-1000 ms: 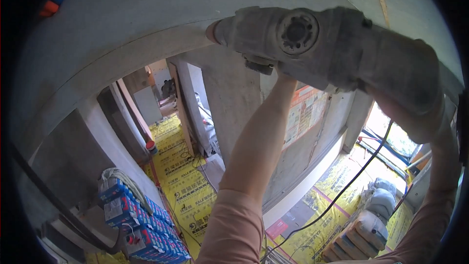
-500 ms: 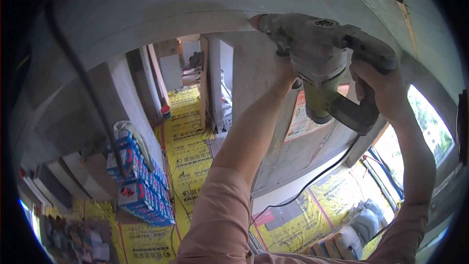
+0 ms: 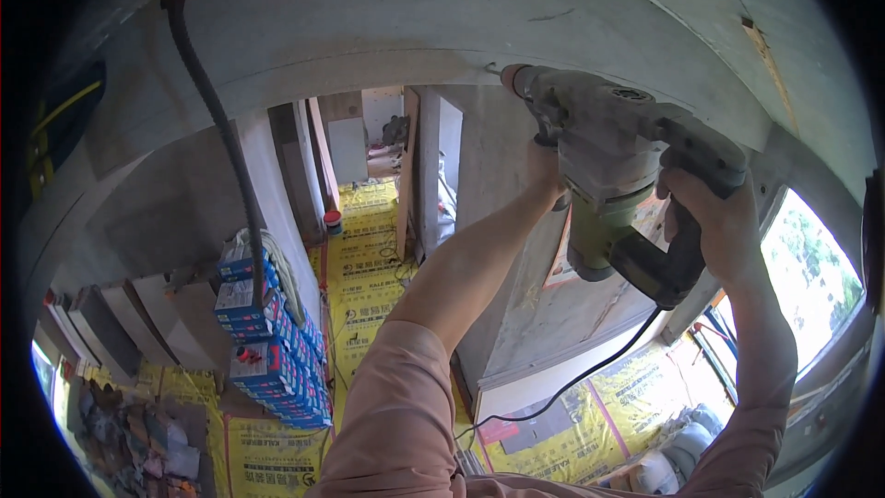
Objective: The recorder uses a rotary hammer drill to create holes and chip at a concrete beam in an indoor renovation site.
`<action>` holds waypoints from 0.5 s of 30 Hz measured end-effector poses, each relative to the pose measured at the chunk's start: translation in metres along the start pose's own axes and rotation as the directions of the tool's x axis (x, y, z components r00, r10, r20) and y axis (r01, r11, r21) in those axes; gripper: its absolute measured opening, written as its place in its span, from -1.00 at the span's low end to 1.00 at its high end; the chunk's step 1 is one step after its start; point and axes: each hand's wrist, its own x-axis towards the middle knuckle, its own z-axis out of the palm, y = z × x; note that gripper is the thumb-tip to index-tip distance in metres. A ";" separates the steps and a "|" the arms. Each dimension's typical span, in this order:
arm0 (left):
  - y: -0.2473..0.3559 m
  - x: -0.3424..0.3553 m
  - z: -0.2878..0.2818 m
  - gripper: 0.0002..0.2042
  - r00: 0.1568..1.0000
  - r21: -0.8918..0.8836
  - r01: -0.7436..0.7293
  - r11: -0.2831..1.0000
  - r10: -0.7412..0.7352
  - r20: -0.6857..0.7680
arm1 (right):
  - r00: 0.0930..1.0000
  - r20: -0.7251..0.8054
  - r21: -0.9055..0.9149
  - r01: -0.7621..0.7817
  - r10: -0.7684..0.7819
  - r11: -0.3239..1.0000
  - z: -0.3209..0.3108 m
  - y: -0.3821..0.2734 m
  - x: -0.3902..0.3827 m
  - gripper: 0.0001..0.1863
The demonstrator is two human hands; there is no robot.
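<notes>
The left grip [image 3: 546, 166] and right grip [image 3: 717, 214] hold a dusty power drill [image 3: 601, 152] near a concrete beam [image 3: 369, 32].

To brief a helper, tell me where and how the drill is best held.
Probably by the dark rear handle, from the right: its loop stands off the drill's body, leaving room to wrap. The right hand holds there; the left hand supports the front.

The power drill [image 3: 599, 152] has a dusty, matt, plastic-looking body; the grey wall [image 3: 493, 148] looks matt, the yellow floor sheeting [image 3: 369, 240] glossy plastic, the sleeve [image 3: 392, 415] smooth cloth.
</notes>
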 end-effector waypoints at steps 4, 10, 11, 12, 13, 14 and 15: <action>-0.007 0.004 0.000 -0.74 0.998 0.124 -0.053 0.991 0.050 0.027 | 0.999 -0.032 0.034 -0.001 0.002 0.999 -0.006 0.001 -0.011 -0.84; 0.001 0.029 0.005 -0.72 0.997 0.233 -0.052 0.971 0.037 0.068 | 0.997 -0.067 0.104 -0.028 0.036 0.994 -0.015 -0.001 -0.003 -0.79; 0.003 0.037 0.000 -0.73 0.995 0.219 -0.082 0.972 0.067 0.071 | 0.998 -0.055 0.137 -0.018 0.026 0.990 -0.014 -0.001 0.001 -0.78; 0.005 0.044 -0.007 -0.74 0.992 0.206 -0.112 0.972 0.099 0.074 | 0.998 -0.059 0.149 -0.013 0.022 0.989 -0.012 -0.001 0.003 -0.78; 0.006 0.044 -0.006 -0.74 0.992 0.211 -0.111 0.971 0.096 0.082 | 0.997 -0.069 0.156 -0.011 0.022 0.988 -0.011 0.001 0.005 -0.78; 0.009 0.044 -0.006 -0.75 0.990 0.252 -0.121 0.960 0.100 0.094 | 0.997 -0.078 0.163 -0.008 0.021 0.987 -0.010 0.003 0.007 -0.77; 0.011 0.044 -0.006 -0.75 0.989 0.291 -0.132 0.948 0.105 0.107 | 0.996 -0.085 0.167 -0.006 0.021 0.986 -0.010 0.006 0.010 -0.77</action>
